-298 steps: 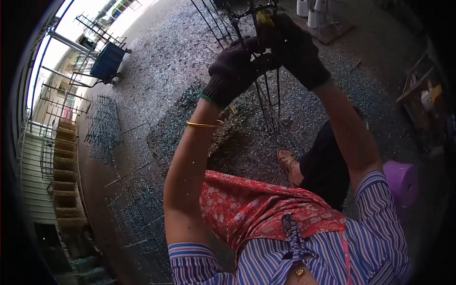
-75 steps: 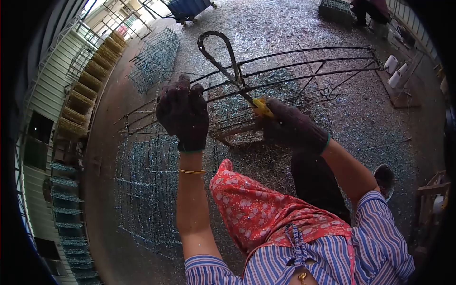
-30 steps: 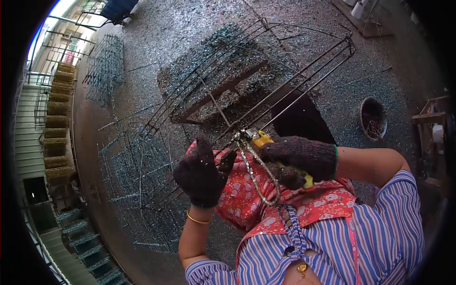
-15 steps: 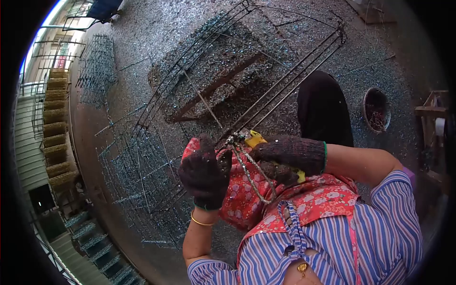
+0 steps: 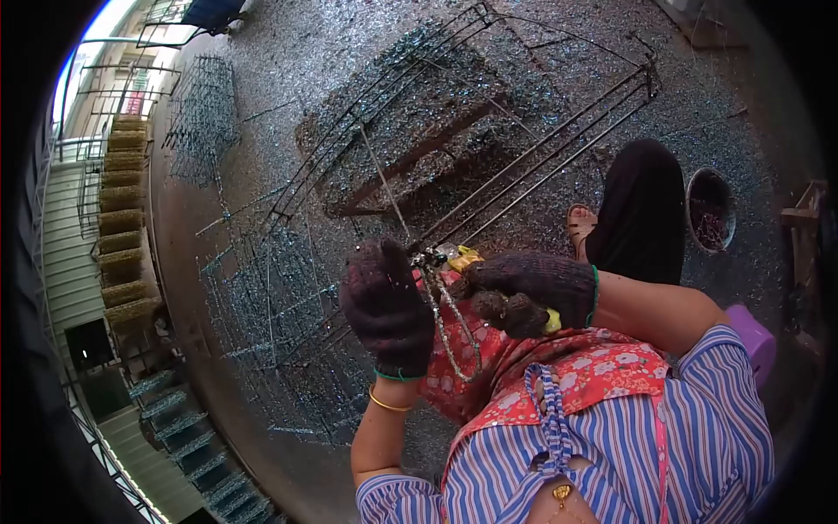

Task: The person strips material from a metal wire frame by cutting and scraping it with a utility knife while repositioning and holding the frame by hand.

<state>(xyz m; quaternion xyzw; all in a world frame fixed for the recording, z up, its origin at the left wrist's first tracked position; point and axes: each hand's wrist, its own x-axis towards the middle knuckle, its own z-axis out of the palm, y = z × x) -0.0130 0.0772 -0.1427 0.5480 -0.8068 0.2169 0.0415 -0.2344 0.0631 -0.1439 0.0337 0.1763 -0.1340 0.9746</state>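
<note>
My left hand [image 5: 387, 307], in a dark knitted glove, is closed at the near end of a long dark wire frame [image 5: 524, 166]. My right hand [image 5: 534, 291], gloved the same way, is wrapped round a yellow-handled tool [image 5: 464, 258]. Its yellow shows at both ends of the fist, while the working end is hidden among the wires. Between the hands, the frame's rods meet at a glittery joint. A glitter-covered loop [image 5: 476, 371] hangs from there over the red floral apron [image 5: 602, 367].
A glitter-covered low platform [image 5: 419, 140] stands ahead on the glitter-strewn floor. Blue glittered wire frames [image 5: 262, 306] are stacked to the left. A metal basin [image 5: 709, 210] stands right of my dark-trousered knee [image 5: 646, 205], with a purple stool [image 5: 751, 341] nearby. Racks [image 5: 127, 218] line the far left.
The view has shifted, so the surroundings sit farther right. A sandalled foot now shows beside the knee. The left hand has turned slightly, and both hands stay at the frame's joint.
</note>
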